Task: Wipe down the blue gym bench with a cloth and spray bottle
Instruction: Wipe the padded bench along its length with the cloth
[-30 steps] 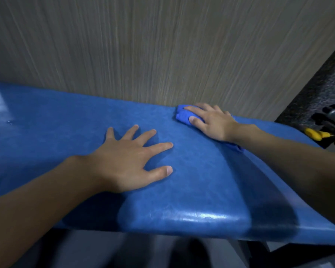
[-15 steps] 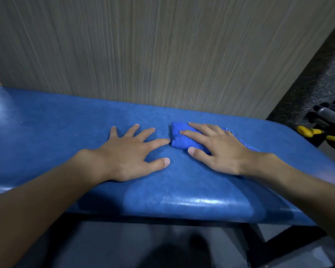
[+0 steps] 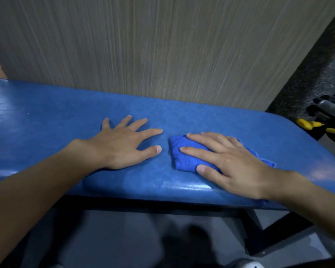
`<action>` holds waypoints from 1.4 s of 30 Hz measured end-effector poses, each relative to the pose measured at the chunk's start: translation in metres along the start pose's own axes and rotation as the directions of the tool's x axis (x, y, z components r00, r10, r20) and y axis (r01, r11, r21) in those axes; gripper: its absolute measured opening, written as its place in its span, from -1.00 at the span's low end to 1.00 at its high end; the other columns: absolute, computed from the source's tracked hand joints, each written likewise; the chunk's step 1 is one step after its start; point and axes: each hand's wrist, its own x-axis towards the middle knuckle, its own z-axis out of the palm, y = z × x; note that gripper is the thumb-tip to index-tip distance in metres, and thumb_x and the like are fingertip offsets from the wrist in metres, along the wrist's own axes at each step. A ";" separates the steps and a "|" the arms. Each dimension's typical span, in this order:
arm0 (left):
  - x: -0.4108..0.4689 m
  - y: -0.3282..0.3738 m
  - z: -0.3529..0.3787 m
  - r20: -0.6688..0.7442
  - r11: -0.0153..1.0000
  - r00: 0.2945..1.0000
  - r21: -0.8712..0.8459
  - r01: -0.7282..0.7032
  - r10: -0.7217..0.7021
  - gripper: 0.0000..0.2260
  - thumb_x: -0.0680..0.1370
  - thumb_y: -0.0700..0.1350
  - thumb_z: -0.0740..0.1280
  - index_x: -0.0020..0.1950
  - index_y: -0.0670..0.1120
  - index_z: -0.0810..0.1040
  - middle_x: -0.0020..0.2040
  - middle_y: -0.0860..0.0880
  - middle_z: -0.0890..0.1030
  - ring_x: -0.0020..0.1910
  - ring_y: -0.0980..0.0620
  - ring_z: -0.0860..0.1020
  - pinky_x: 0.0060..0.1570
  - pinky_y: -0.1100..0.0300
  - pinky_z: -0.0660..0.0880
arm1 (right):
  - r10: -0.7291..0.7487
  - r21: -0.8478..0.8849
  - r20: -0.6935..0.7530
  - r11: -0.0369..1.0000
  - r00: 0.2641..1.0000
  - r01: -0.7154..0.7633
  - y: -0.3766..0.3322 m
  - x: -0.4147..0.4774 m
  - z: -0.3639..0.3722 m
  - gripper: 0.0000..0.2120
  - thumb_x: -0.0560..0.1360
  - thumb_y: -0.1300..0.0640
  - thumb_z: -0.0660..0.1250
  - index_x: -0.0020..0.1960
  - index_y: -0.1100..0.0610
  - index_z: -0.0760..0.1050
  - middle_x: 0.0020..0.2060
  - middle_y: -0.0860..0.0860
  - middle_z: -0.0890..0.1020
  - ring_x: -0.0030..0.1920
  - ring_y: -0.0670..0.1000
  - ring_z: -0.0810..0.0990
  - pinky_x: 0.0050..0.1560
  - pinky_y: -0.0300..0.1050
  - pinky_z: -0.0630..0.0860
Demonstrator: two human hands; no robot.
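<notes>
- You are pressing your right hand [image 3: 230, 167] flat on the blue cloth [image 3: 184, 157]. The fingers are straight and slightly spread, the thumb is lying along the cloth's near side, and nothing is being pinched or curled round.
- The cloth is lying bunched on the padded top of the blue gym bench [image 3: 46, 122], toward the bench's near edge and right of its middle.
- Much of the cloth is sitting under your fingers and palm. A crumpled wad is showing past your fingertips, and a thin strip is trailing out from under the far side of the hand.
- Your left hand [image 3: 122, 146] is resting palm down on the bare bench top, fingers wide and straight, holding nothing. Its thumb and forefinger tips are lying just beside the cloth, apart from it.
- A wood-grain wall panel [image 3: 162, 45] is standing behind the bench's far edge.
- Yellow-handled tools [image 3: 306, 123] are lying beyond the bench's right end.
- The black frame [image 3: 259, 235] is showing under the bench.
</notes>
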 end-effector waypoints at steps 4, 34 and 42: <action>0.002 -0.002 0.003 0.015 1.000 1.000 0.030 -0.005 0.005 -0.24 0.27 0.54 -0.36 0.48 0.45 -0.21 0.63 0.13 -0.13 0.61 -0.06 -0.16 0.43 -0.41 -0.07 | 0.065 0.020 -0.021 0.998 0.998 -0.065 0.026 0.046 0.003 -0.44 0.51 -0.36 -0.20 0.50 -0.37 0.02 0.54 -0.24 0.07 0.50 -0.03 0.10 0.42 0.15 0.14; -0.002 -0.002 0.002 -0.003 1.000 1.000 -0.030 -0.003 0.003 -0.24 0.30 0.54 -0.33 0.51 0.43 -0.12 0.63 0.14 -0.10 0.61 -0.01 -0.16 0.45 -0.37 -0.12 | -0.015 0.037 0.100 0.999 0.995 0.011 -0.030 -0.007 -0.011 -0.40 0.46 -0.44 -0.21 0.49 -0.41 -0.14 0.53 -0.33 -0.20 0.56 -0.03 -0.18 0.48 0.25 0.03; -0.003 -0.016 0.001 -0.017 0.999 0.999 -0.014 0.042 -0.042 -0.24 0.28 0.53 -0.35 0.50 0.45 -0.12 0.62 0.16 -0.07 0.61 -0.04 -0.12 0.44 -0.39 -0.07 | -0.060 0.018 0.012 0.998 0.998 0.060 -0.008 0.018 -0.001 -0.51 0.56 -0.33 -0.20 0.50 -0.40 -0.06 0.56 -0.25 0.01 0.54 0.00 0.07 0.47 0.15 0.12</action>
